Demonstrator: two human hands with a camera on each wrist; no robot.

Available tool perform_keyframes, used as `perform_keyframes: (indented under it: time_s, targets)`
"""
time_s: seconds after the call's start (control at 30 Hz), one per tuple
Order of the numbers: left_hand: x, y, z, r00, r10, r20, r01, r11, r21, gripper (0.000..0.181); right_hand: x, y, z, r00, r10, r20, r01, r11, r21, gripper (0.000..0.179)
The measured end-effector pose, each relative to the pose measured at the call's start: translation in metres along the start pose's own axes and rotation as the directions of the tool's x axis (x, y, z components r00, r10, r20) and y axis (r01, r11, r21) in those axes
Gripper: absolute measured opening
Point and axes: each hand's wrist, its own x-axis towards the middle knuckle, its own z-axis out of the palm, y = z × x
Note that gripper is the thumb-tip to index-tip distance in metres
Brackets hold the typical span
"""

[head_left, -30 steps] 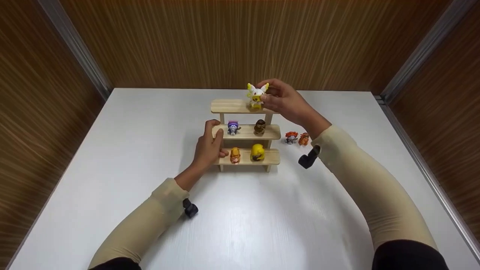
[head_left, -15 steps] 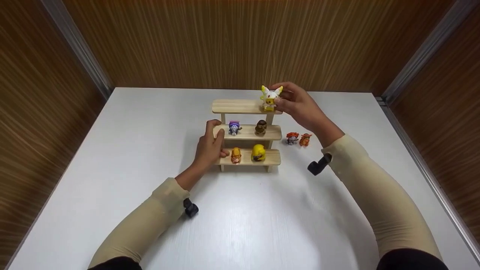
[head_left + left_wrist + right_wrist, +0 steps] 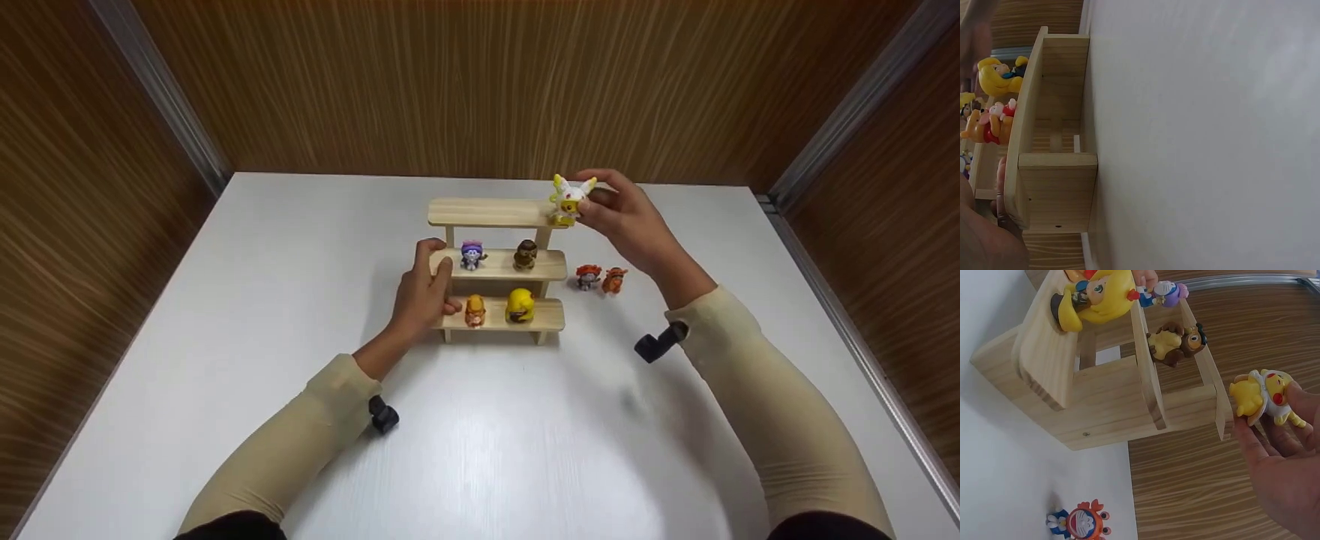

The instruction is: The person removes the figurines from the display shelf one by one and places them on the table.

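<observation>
My right hand (image 3: 634,221) pinches a yellow Pikachu figurine in a white long-eared hood (image 3: 573,196) between thumb and fingers. The figurine is right at the right end of the top tier of a three-tier wooden display shelf (image 3: 487,212). In the right wrist view its yellow feet overlap the hand's lower fingers, close to the board's end. At the shelf's left side my left hand (image 3: 421,294) grips the ends of the lower tiers. The left wrist view has its fingers (image 3: 1001,185) under the lowest board, beside a Pooh bear figurine (image 3: 995,126).
On the middle tier stand a purple-capped figurine (image 3: 472,256) and a brown owl figurine (image 3: 525,256). A yellow-haired figurine (image 3: 520,306) shares the lowest tier with the bear. Two orange-topped figurines, one crab-hatted (image 3: 588,277), stand on the white table right of the shelf.
My right hand has moved right with the Pikachu figurine, from over the top tier's right half to its right end. The left hand keeps its grip on the shelf.
</observation>
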Motion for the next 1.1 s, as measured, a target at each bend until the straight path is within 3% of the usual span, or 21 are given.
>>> perform_keyframes:
  time_s: [0.5,1.1]
  targets:
    - [0.000,0.000,0.000,1.000,-0.014,-0.004,0.014,1.000,-0.015,0.029,-0.021,0.007,-0.023,1.000,-0.005,-0.018,0.006,1.000,0.029,0.048]
    - [0.002,-0.001,0.001,1.000,-0.001,0.008,0.001,1.000,-0.017,0.029,-0.043,0.025,-0.058,0.998,0.059,-0.035,-0.057,0.997,0.057,0.045]
